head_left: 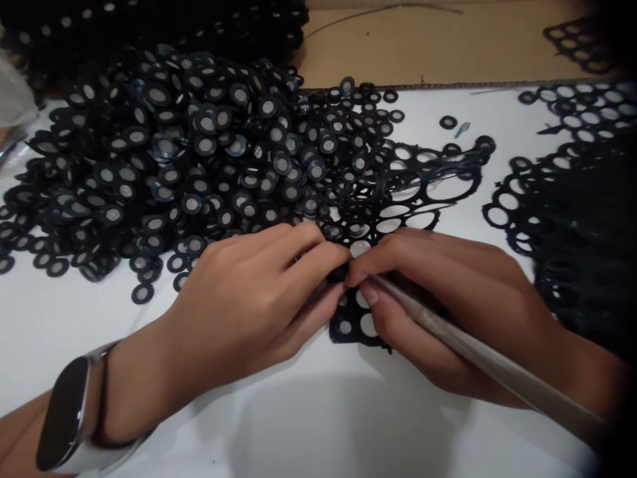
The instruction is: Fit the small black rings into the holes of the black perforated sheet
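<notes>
My left hand [259,292] pinches with thumb and index finger at a small black rubber piece [339,272]; its shape is mostly hidden by the fingers. Under both hands lies a black rubber sheet [353,332] with rows of round holes, its lower end showing on the white table. Held like a pen, a long thin grey tool [448,332] rests in my right hand [448,299]; its kind is unclear and its tip is hidden at the fingertips. The fingertips of both hands meet over the sheet. Left of the sheet spreads a heap of black rubber rings [199,146] with pale round centres.
More perforated black sheets [587,219] are piled at the right. Behind the heap stands a dark stack [149,26] of black pieces. Brown cardboard [423,46] lines the back. A loose ring [448,122] and a small blue scrap [462,129] lie on the white table [298,425].
</notes>
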The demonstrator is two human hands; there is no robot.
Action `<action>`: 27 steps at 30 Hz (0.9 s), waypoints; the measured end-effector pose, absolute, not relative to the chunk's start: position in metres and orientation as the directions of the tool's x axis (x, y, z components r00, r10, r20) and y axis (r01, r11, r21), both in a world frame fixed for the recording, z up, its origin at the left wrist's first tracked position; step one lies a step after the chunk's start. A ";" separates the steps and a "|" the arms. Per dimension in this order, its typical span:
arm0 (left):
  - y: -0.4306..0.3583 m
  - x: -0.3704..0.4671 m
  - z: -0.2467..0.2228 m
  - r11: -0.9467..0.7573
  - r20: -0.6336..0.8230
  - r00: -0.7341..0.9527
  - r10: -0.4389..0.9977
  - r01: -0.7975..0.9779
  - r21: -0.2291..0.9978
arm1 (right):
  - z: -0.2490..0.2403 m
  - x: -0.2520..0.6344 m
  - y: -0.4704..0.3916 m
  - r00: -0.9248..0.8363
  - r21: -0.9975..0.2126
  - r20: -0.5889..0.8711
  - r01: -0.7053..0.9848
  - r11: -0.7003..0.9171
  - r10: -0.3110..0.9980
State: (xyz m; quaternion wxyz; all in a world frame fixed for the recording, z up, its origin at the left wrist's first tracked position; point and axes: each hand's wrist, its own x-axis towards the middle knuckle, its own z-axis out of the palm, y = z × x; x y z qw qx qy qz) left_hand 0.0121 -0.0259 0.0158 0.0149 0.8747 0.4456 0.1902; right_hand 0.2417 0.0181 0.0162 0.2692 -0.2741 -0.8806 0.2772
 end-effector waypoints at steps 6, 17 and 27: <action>-0.026 0.013 0.018 -0.576 0.267 0.518 0.812 0.786 0.225 | 0.021 0.241 0.018 -0.711 -0.609 0.288 0.381 0.696 0.641; -0.026 0.013 0.017 -0.583 0.279 0.522 0.806 0.781 0.223 | 0.016 0.242 0.018 -0.697 -0.625 0.325 0.349 0.699 0.639; -0.025 0.012 0.015 -0.600 0.316 0.527 0.789 0.772 0.212 | 0.016 0.242 0.019 -0.708 -0.641 0.327 0.321 0.697 0.626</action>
